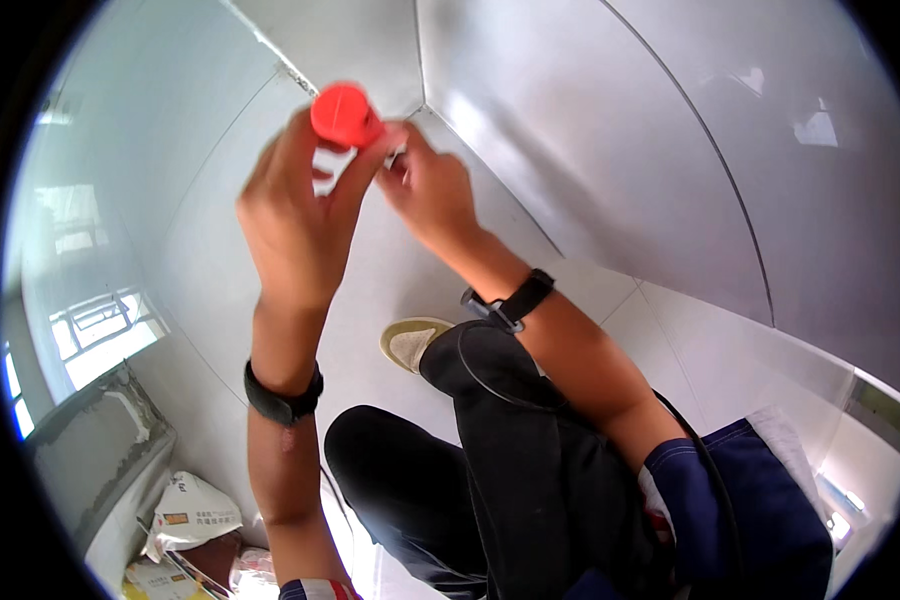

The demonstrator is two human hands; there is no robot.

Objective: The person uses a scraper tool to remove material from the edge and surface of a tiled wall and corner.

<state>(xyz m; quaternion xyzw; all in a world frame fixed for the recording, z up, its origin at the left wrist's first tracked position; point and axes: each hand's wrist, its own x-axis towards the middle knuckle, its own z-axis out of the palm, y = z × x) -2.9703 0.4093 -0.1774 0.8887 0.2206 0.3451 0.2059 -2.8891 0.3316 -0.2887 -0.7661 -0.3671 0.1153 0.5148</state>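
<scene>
A red round object, perhaps a plastic cap or roll [340,114], is held up before me near the corner of the tiled walls. My left hand [296,199] grips it between thumb and fingers from the left and below. Close on its right, my right hand [435,184] has its fingers bent together by the object's lower right edge. Something small and pale shows between those fingers, too blurred to name. Both wrists wear black straps, the right one with a metal buckle or device.
Large glossy tiled wall panels [570,127] rise ahead and to the right. Printed bags [195,510] lie at lower left, below a rough cement ledge [94,450]. My shoe [409,341] and bent knees are over the pale floor. A thin cable runs past the right knee.
</scene>
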